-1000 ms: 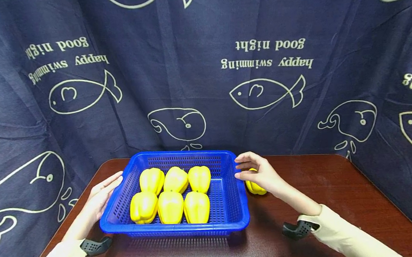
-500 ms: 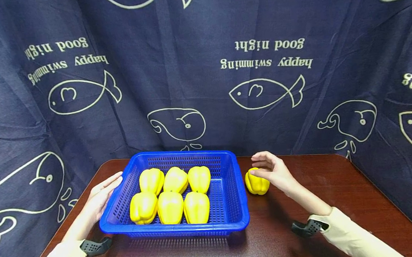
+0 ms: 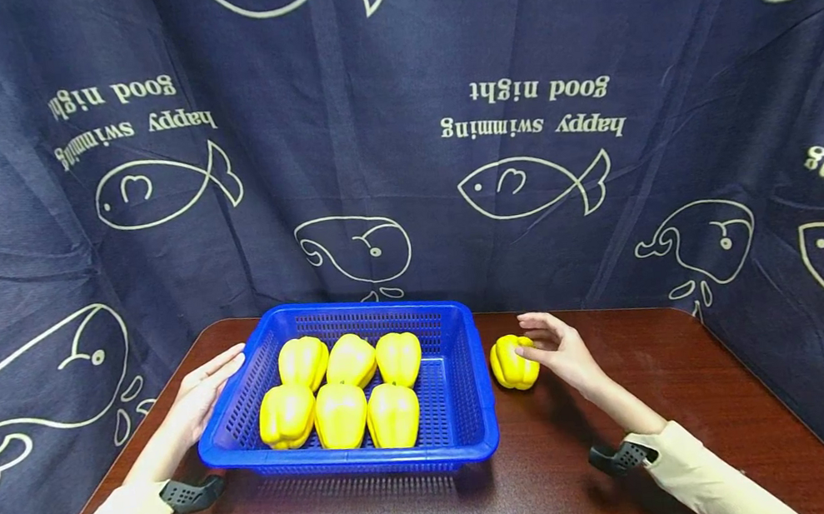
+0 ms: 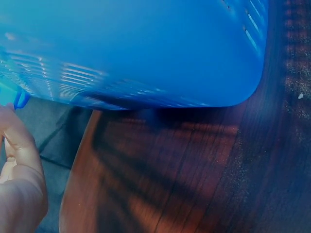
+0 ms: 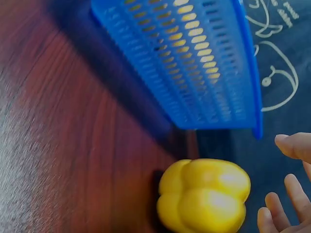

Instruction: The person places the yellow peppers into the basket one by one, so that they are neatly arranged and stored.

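In the head view, a blue plastic basket [image 3: 474, 384] on the table holds several yellow bell peppers [image 3: 341, 415] in two rows. My left hand [image 3: 203, 392] rests against the basket's left rim, its fingers fairly straight; the left wrist view shows it at the edge beside the basket wall [image 4: 170, 53]. Right of the basket lies one more yellow bell pepper [image 3: 512, 364]. My right hand [image 3: 561, 352] hovers just to its right with fingers spread and loosely bent. In the right wrist view, a gap separates those fingers from the pepper [image 5: 204, 194].
The brown wooden table [image 3: 623, 402] extends to the right and toward the front. A dark blue curtain [image 3: 398, 124] with fish drawings hangs close behind and on both sides. The basket's perforated right wall [image 5: 184, 63] stands near the loose pepper.
My right hand has left the basket's right rim and moved right, past the loose pepper, which now shows more fully. The left hand and basket stay in place.
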{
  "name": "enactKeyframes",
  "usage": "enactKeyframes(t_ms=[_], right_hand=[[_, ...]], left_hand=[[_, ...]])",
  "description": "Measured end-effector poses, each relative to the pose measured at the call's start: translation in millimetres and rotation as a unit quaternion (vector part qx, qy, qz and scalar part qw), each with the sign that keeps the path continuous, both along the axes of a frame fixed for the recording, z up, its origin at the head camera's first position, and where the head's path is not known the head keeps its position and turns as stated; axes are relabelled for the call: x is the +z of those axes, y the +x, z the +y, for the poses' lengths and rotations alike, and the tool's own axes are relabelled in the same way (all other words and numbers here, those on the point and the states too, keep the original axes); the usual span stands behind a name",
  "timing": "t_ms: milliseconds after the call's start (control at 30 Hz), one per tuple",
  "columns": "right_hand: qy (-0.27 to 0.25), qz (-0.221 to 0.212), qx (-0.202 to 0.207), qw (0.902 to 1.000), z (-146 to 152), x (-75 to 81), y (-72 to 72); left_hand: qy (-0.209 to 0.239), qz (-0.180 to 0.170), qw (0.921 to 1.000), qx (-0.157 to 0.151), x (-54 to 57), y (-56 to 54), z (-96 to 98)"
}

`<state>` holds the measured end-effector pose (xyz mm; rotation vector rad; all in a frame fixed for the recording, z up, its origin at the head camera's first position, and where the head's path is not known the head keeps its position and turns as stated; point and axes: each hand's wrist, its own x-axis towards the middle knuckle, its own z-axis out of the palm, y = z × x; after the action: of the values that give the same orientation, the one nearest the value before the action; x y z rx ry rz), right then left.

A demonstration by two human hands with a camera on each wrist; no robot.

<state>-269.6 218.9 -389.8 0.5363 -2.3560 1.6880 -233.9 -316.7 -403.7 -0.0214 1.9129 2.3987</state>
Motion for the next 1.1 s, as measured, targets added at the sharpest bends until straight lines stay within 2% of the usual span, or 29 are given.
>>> enactKeyframes(t_ms=[267,700,900,1100], right_hand=[[0.037,-0.030,-0.034,0.9983,10.7,-18.7,-8.4],[0.010,-0.106,-0.042,0.9934,24.3,-39.8,-19.9],[-0.024,-0.155,-0.006,0.9876,27.2,-45.4,-21.9],[-0.035,-0.195,0.031,0.9796,30.1,-50.3,-22.3]], left_hand=[[-0.007,0.000,1.0000,0.000,-1.2,-1.6,-2.0],[-0.008,-0.006,0.9999,0.002,0.1,-1.0,-0.8],[-0.014,-0.009,0.9999,0.004,0.8,-3.4,-0.6],[-0.012,-0.006,0.9999,0.000,-0.5,-3.7,-1.7]])
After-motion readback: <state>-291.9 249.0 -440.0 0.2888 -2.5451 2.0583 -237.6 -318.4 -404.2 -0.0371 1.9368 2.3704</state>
